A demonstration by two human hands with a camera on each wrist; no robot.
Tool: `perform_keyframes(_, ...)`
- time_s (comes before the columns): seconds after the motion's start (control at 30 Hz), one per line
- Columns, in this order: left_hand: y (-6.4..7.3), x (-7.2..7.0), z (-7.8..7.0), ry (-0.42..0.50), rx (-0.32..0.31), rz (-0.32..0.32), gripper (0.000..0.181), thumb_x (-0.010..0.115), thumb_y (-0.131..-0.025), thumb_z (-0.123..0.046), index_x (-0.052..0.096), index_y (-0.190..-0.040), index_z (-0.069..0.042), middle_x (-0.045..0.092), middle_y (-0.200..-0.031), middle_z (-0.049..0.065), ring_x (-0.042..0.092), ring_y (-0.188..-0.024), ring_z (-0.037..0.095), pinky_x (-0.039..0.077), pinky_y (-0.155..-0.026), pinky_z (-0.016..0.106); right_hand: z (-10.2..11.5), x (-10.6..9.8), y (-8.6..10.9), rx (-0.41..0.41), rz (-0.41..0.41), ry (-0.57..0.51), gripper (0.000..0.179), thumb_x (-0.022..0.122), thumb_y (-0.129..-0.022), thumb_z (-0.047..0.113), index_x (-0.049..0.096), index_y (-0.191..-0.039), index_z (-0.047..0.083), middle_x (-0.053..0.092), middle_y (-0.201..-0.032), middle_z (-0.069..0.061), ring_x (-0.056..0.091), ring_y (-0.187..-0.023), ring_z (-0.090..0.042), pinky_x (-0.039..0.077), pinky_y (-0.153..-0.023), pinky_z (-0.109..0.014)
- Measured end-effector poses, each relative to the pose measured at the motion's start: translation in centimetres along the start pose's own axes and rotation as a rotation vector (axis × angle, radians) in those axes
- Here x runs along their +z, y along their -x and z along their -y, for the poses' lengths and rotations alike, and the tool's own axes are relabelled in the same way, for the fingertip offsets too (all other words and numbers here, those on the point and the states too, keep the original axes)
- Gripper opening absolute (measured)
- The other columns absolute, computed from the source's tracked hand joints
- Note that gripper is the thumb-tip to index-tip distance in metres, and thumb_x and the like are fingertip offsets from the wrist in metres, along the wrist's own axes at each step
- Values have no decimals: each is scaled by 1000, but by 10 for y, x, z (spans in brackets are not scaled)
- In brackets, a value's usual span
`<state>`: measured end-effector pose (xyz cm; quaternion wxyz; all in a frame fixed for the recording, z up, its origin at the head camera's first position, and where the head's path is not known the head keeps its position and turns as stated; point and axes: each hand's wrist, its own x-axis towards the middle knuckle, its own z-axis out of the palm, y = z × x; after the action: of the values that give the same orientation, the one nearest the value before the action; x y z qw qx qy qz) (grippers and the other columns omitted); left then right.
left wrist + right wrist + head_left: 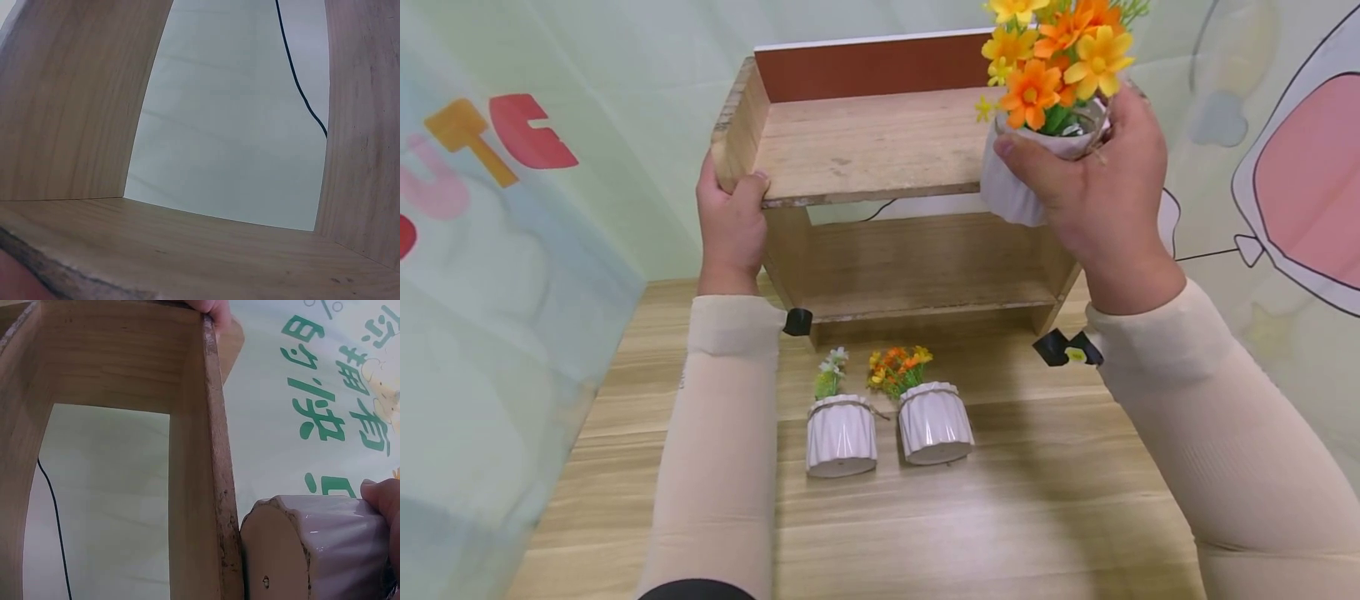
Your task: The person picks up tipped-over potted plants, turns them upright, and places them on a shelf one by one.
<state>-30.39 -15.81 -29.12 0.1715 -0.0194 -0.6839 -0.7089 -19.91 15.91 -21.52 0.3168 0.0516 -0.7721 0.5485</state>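
My right hand point(1108, 187) grips a white fluted flower pot point(1011, 187) near the right end of a small wooden shelf point(872, 154). Orange and yellow artificial flowers point(1052, 71) rise from the pot, which has twine round its rim. Seen from the right wrist, the pot's flat base point(275, 556) is close beside the top board's front edge; whether they touch I cannot tell. My left hand point(733, 221) holds the shelf's left end, its thumb on the top board. The left wrist view shows mostly the shelf's inside, with a blurred bit of skin at the lower left corner.
Two more white pots, one with white flowers point(841, 437) and one with small orange flowers point(934, 421), lie tipped on the wood-grain table point(1000, 517) before the shelf. A thin dark cable point(294, 69) hangs behind it. Printed curtains point(602, 150) surround the table.
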Motion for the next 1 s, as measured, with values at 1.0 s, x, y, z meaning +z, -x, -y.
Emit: perform_keyframes(1.0, -1, -2, 1, -5, 10, 5, 61, 52, -99, -16, 44, -159, -26, 45, -159, 1, 43, -141, 15, 34, -119, 29, -3, 3, -2, 33, 7, 24, 69, 86, -83, 15, 57, -145, 6, 59, -144, -5, 56, -129, -12, 42, -112, -23)
